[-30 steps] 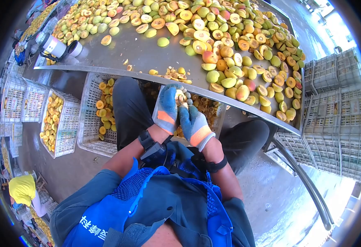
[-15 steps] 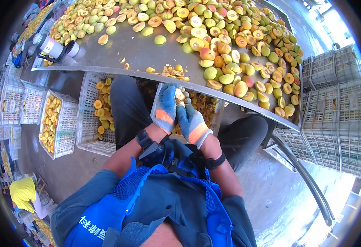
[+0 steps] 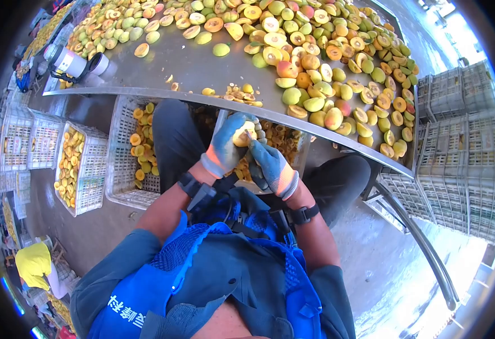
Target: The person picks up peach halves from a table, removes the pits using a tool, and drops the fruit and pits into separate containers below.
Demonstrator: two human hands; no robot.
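My left hand [image 3: 228, 141], in a blue, grey and orange work glove, is closed around a yellow peach half [image 3: 243, 135], cut face turned toward my other hand. My right hand [image 3: 269, 165], gloved alike, is closed on a slim metal tool [image 3: 250, 135] whose tip meets the cut flesh. Most of that tool is hidden by the fingers. Both hands are close together at the table's front edge, above a white crate [image 3: 299, 161] of peach scraps between my knees.
On the metal table [image 3: 162, 65] lie many peaches and cut halves, with small scraps [image 3: 239, 95] near its edge. A crate of halves [image 3: 114, 164] stands left of my leg, another [image 3: 92, 181] farther left. Stacked crates [image 3: 456, 158] rise at right. A person in yellow [image 3: 33, 265] bends at lower left.
My hands have shifted slightly and turned, so the peach half's cut face now shows. My right hand has tilted and moved a little right, with the tool's tip now visible at the fruit.
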